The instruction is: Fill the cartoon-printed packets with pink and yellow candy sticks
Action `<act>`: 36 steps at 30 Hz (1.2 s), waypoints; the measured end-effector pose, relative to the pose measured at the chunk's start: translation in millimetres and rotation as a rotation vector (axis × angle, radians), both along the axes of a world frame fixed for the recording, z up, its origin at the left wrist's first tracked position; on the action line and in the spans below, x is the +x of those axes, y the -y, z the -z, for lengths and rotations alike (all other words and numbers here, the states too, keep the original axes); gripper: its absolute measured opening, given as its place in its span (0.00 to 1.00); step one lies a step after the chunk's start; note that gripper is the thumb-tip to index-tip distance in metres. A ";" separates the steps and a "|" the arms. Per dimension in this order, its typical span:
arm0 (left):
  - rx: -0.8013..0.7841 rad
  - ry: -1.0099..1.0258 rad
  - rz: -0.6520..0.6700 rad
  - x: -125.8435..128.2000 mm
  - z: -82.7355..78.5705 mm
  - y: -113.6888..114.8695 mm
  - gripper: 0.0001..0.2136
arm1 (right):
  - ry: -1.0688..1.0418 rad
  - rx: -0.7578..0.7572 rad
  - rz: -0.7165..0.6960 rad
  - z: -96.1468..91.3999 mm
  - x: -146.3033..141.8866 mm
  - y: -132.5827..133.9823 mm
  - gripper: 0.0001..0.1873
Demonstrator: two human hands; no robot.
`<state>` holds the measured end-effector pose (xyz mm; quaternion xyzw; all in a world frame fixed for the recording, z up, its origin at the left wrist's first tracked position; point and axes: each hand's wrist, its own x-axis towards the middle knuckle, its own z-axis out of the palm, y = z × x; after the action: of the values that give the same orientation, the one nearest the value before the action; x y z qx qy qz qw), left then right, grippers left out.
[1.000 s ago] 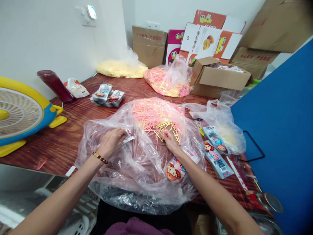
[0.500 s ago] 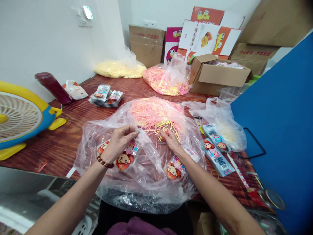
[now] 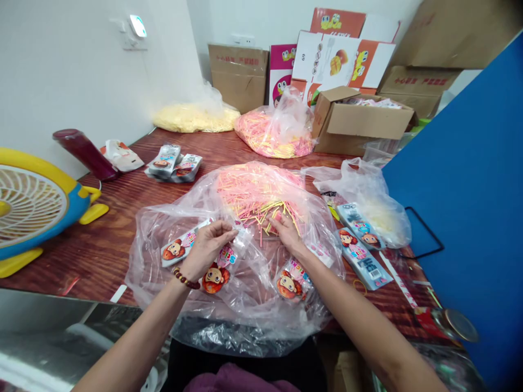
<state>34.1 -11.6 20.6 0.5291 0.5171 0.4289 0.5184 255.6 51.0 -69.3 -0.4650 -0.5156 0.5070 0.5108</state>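
Note:
My left hand [image 3: 209, 245], wearing a bead bracelet, pinches the clear top end of a printed plastic packet [image 3: 216, 279] that bears a red-haired cartoon girl. My right hand [image 3: 288, 234] has its fingers curled at the near edge of a heap of thin pink and yellow sticks [image 3: 257, 188]; some sticks appear to be between the fingertips. The heap lies in a large clear plastic bag [image 3: 245, 305] spread open in front of me. Another printed packet [image 3: 175, 249] is left of my left hand, and one more [image 3: 290, 282] lies under my right wrist.
On the left stand a yellow and blue fan [image 3: 36, 201] and a dark red bottle [image 3: 85, 155]. Stacked packets [image 3: 163, 163] sit behind. Filled bags [image 3: 273, 130] and an open carton [image 3: 368, 122] line the back. More packets [image 3: 362, 258] lie beside the blue panel [image 3: 461, 179] at right.
My left hand has moved slightly down and right, and its packet has shifted with it, uncovering more of the packet on the left. My right hand stays at the sticks, its fingers shifting a little.

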 end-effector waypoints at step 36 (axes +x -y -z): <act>0.247 -0.152 0.322 28.3 -13.4 5.3 0.12 | -0.400 0.214 0.034 -128.5 -17.7 59.8 0.07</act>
<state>62.4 -16.9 33.9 0.6951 0.4072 0.3594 0.4710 237.9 -8.7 59.3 -0.3071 -0.4472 0.5226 0.6578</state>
